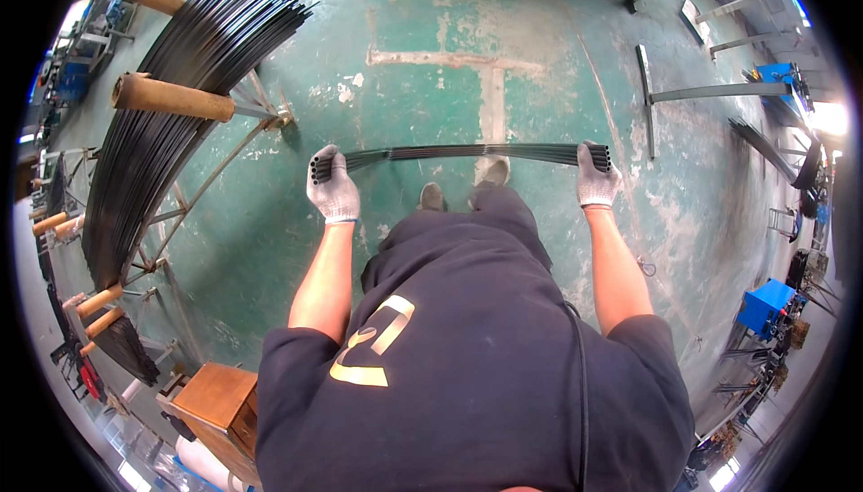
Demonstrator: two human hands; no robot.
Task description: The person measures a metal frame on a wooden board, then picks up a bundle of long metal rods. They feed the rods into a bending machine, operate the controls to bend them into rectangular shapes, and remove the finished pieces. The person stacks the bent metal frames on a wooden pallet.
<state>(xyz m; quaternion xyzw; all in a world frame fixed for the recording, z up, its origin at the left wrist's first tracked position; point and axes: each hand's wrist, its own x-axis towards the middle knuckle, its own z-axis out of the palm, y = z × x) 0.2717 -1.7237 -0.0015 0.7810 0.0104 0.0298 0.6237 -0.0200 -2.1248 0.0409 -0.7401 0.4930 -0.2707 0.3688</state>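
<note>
While standing on a worn green floor, held a load level across the front of the body. Saw at the left, apart from the left hand, a long stack of dark tubes beside a brown-sleeved post. Wore a dark shirt, visible below the load. Held up in the middle a slim bundle of tubes, likewise dark, reaching from one hand to the other. Could not tell any real sag, given the bending of straight edges by the lens. To support such a length well, seemed to need both wrists at one height, a steady, even hold and ends kept flush, so as not to let single tubes slide lengthwise. With the left hand, in a whitish glove, closed round the left end, leaving open mouths showing just past the thumb. With the right hand, gloved alike, gripped the right end in the same manner. Judged wise to keep both grips snug and matched, to prevent rolling or fanning. As for writing, noticed a pale yellow print on the shirt, left uncopied here. Made out no label on tubes or gloves.
</note>
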